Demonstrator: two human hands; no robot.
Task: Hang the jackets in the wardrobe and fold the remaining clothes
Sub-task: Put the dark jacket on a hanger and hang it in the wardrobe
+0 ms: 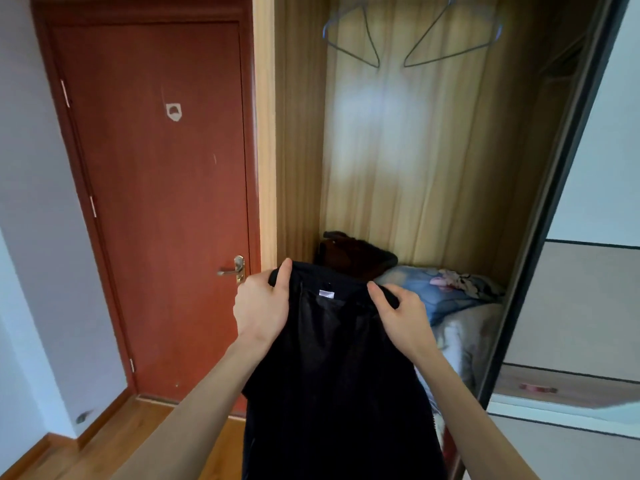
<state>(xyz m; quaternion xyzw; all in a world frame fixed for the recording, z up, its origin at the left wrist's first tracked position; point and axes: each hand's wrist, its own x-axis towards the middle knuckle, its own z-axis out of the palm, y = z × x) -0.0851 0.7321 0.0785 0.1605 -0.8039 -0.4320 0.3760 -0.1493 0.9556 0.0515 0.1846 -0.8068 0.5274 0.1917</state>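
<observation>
A black jacket (332, 368) hangs down in front of me, its collar with a small white label facing me. My left hand (263, 306) grips the jacket's left shoulder, thumb on top. My right hand (401, 313) pinches the right shoulder beside the collar. Both hold it up before the open wooden wardrobe (433, 150). Two empty wire hangers, the left hanger (353, 39) and the right hanger (453, 39), hang high at the wardrobe's top.
On the wardrobe floor lie a dark bag (349, 254) and folded bedding with a blue patterned pillow (440, 292). A closed red-brown door (156, 188) stands to the left. The wardrobe's sliding mirrored door (571, 271) is at the right. Wooden floor lies below.
</observation>
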